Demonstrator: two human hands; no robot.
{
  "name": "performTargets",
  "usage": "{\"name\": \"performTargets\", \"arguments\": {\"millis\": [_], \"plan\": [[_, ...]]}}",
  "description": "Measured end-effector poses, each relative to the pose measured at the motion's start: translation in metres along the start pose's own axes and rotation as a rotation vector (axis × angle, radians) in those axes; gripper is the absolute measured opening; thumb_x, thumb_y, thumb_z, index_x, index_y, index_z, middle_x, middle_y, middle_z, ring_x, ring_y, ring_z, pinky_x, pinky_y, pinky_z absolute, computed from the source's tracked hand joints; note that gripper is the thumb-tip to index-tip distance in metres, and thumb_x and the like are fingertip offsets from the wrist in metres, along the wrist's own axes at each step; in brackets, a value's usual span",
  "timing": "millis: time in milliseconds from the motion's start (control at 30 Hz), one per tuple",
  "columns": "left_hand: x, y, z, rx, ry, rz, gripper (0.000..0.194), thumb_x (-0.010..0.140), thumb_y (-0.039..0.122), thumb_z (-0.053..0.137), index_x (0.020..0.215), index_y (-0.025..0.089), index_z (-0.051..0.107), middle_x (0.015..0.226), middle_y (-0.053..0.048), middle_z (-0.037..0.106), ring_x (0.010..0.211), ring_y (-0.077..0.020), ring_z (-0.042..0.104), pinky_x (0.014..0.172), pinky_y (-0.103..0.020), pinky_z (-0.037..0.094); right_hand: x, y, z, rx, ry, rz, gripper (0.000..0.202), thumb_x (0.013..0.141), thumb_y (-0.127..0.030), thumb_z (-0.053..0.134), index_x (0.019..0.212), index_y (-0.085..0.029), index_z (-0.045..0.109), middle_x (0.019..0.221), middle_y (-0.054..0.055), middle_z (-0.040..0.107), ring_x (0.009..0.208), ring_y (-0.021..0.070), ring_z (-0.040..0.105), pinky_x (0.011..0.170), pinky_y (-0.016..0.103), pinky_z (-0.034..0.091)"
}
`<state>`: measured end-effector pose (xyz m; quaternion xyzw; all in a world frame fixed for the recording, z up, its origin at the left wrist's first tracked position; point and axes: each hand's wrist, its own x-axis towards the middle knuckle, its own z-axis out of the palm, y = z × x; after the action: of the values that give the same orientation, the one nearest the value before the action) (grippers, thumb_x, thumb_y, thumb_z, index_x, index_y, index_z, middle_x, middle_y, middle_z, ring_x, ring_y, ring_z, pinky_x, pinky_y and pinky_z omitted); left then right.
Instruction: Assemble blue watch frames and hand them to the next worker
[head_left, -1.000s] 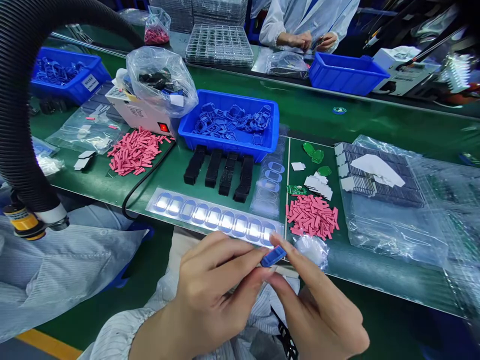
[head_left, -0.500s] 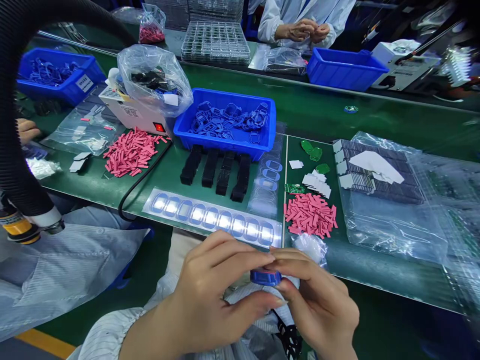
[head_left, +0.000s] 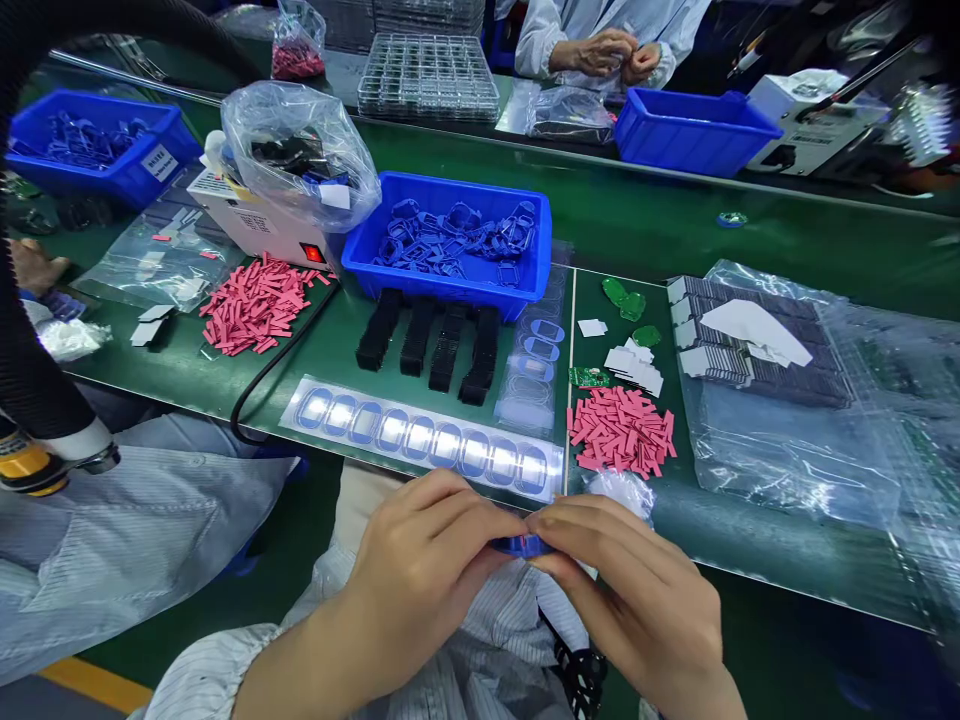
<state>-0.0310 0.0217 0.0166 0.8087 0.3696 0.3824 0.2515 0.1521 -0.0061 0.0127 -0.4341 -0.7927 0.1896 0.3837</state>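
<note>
Between my hands, just off the bench's front edge, is a small blue plastic frame [head_left: 523, 546], seen edge-on with a bit of pink in it. My left hand [head_left: 427, 575] pinches its left end between thumb and fingers. The right end is gripped by my right hand [head_left: 626, 585], its thumb below and fingers on top. My fingers hide most of the piece. Beyond the hands lies a clear strip of oval film stickers [head_left: 420, 437]. A pile of small pink strips [head_left: 621, 430] is to the right, beside a crumpled clear plastic wrap [head_left: 622, 490].
A blue bin [head_left: 450, 290] of blue frames stands behind rows of black parts [head_left: 444, 350]. White cards [head_left: 634, 366] and green pieces [head_left: 624, 298] lie right of centre. Bagged grey strips [head_left: 772, 350] are farther right. A black hose [head_left: 11, 250] arches at left; co-workers' hands [head_left: 604, 52] show across the bench.
My left thumb has moved up onto the blue frame, and both hands have closed in on its ends. The frame has tipped flatter and shows less of its side.
</note>
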Motion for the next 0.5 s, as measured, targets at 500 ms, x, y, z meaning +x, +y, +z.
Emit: {"name": "performTargets", "arguments": {"millis": [500], "plan": [[-0.007, 0.004, 0.01, -0.199, 0.226, -0.15, 0.021, 0.071, 0.004, 0.071, 0.085, 0.019, 0.068, 0.073, -0.001, 0.076, 0.064, -0.0137, 0.067, 0.056, -0.025, 0.054, -0.002, -0.015, 0.023, 0.265, 0.353, 0.523, 0.017, 0.07, -0.026, 0.078, 0.085, -0.023, 0.069, 0.083, 0.003, 0.075, 0.078, 0.02, 0.073, 0.07, 0.026, 0.062]]}}
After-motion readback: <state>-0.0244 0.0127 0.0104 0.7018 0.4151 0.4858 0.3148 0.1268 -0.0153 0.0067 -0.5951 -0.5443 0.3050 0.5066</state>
